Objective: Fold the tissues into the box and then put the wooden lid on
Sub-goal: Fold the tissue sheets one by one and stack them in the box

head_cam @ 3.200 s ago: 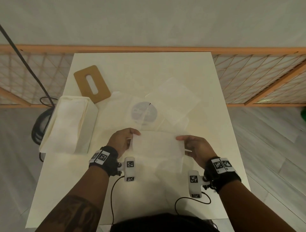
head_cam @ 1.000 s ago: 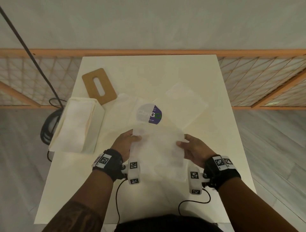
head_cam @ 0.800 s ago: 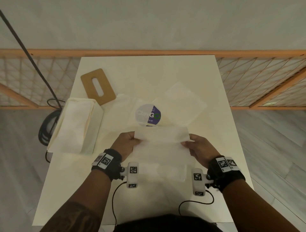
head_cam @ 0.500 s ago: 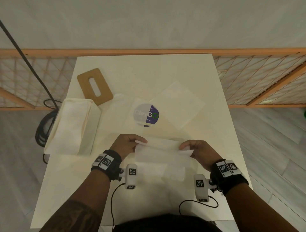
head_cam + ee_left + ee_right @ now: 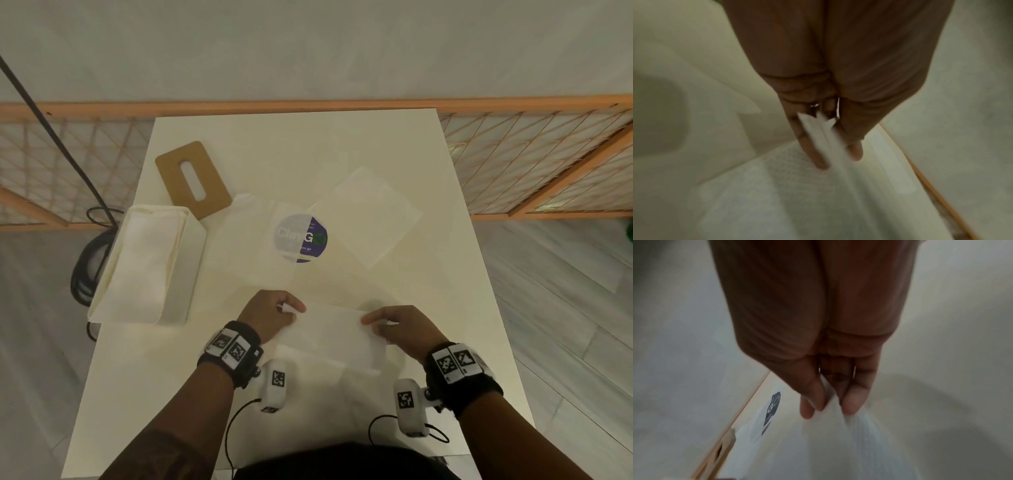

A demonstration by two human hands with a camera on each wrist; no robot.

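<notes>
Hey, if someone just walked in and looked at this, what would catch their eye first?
Probably the two hands, left hand and right hand, pinching a tissue at its ends near the table's front edge. Next, the purple sticker mid-table, half under a tissue. Then the brown lid lying far left, behind the open box of tissues.

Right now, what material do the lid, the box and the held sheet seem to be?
Lid: matte brown board, probably wood.
Box: smooth cream walls, material unclear.
Held sheet: thin white tissue paper, finely embossed in the wrist views.
</notes>
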